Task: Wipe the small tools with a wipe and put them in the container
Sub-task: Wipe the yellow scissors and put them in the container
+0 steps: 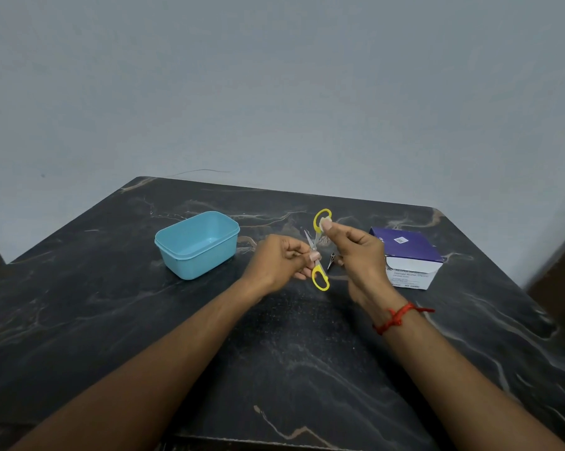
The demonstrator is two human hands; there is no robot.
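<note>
Small scissors with yellow handles (pixel 320 278) are held above the table, spread open, by my left hand (pixel 281 260), which pinches them near the pivot. My right hand (pixel 356 247) pinches a small pale wipe (pixel 325 222) against the upper yellow handle loop. A light blue plastic container (pixel 180 252) stands open and empty to the left of my hands. A small dark pointed tool (pixel 331 259) lies on the table between my hands, partly hidden.
A purple and white box of alcohol swabs (pixel 411 258) lies to the right of my right hand. The dark marbled table (pixel 112 320) ends at a grey wall behind. A red thread (pixel 396 317) is tied round my right wrist.
</note>
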